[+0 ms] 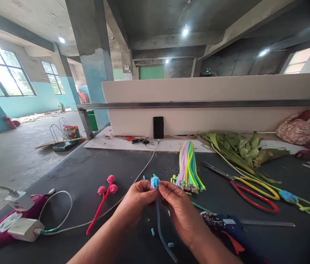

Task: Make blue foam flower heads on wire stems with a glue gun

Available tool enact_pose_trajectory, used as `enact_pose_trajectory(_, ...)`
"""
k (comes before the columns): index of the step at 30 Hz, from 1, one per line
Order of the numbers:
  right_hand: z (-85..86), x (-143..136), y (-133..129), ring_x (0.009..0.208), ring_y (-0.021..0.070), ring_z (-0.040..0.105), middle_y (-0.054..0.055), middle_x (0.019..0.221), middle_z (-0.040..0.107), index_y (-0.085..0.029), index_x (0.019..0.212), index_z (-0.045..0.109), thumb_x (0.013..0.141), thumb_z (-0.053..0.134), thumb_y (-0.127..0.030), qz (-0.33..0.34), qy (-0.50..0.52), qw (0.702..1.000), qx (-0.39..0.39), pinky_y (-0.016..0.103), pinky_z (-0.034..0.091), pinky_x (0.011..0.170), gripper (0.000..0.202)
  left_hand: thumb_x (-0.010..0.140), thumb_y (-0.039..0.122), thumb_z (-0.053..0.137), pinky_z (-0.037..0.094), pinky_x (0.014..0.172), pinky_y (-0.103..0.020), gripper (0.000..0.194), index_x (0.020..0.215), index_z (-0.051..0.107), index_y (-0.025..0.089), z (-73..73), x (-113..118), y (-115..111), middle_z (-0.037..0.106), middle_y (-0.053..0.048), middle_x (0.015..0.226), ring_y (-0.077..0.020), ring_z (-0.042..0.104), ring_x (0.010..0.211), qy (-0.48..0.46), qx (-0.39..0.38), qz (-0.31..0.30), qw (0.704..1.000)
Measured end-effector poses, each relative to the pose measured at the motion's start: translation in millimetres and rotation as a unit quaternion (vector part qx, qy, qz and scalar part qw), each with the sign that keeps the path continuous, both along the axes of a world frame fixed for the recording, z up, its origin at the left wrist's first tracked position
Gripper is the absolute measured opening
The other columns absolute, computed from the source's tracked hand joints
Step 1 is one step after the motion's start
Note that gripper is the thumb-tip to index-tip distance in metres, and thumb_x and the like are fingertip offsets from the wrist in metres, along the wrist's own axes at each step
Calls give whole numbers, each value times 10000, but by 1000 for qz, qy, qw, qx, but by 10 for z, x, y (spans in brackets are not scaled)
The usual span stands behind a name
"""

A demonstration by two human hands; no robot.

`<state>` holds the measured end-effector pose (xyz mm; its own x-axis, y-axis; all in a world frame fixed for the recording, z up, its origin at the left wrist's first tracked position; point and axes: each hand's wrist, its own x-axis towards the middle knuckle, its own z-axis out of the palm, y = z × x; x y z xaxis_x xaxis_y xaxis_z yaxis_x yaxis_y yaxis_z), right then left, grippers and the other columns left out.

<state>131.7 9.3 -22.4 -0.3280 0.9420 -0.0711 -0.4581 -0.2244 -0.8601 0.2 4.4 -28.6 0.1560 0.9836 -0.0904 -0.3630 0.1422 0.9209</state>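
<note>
A small light-blue pipe-cleaner ball (155,182) is pinched between the fingertips of my left hand (140,194) and my right hand (173,198). A long blue pipe-cleaner stem (159,227) hangs from below it toward the table's near edge. Both hands are closed, thumbs and forefingers meeting at the ball's sides. Short blue snippets (170,244) lie near the stem. Left of my hands lies a pink stem with several round pink balls (111,188). Just beyond my right hand is a bundle of pink, yellow and green pipe cleaners (189,165).
Scissors (243,187) with yellow and red handles lie open at right, above a dark glue gun (226,223). Green leaves (243,150) lie behind them. A phone (158,127) leans on the back board, its cable crossing the table to a power strip (14,223).
</note>
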Motion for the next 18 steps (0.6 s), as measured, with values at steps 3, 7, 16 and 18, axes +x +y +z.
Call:
enact_pose_trajectory(3, 5, 4, -7, 636, 119, 512, -5, 637, 611, -162, 805, 673, 730, 704, -355, 13, 8, 1000, -12, 248, 390, 622, 209, 641, 318, 730, 324, 488, -207, 247, 665, 570, 131, 24, 15, -11, 564, -3, 563, -76, 479, 484, 45, -4, 8, 999)
enact_pose_trajectory(7, 6, -1, 4, 602, 116, 517, -12, 630, 612, -164, 792, 658, 703, 728, -338, 12, 5, 1000, -25, 243, 391, 592, 208, 631, 218, 687, 284, 466, -197, 163, 634, 545, 138, 96, 32, -35, 522, 25, 530, -58, 417, 467, 111, 11, 33, 993)
enact_pose_trajectory(16, -52, -18, 43, 683, 141, 528, -5, 672, 622, -178, 775, 677, 721, 707, -346, -30, -37, 999, 22, 256, 404, 672, 179, 632, 266, 701, 288, 477, -202, 216, 608, 523, 146, 97, 44, -43, 501, 33, 532, -60, 406, 475, 149, 45, 37, 987)
enact_pose_trajectory(18, -47, -8, 59, 646, 117, 494, -15, 661, 598, -173, 714, 667, 717, 714, -329, -31, -6, 999, 11, 234, 388, 634, 162, 673, 371, 690, 321, 494, -211, 279, 643, 527, 146, 81, 25, -35, 543, 5, 566, -77, 457, 492, 112, 43, 15, 993)
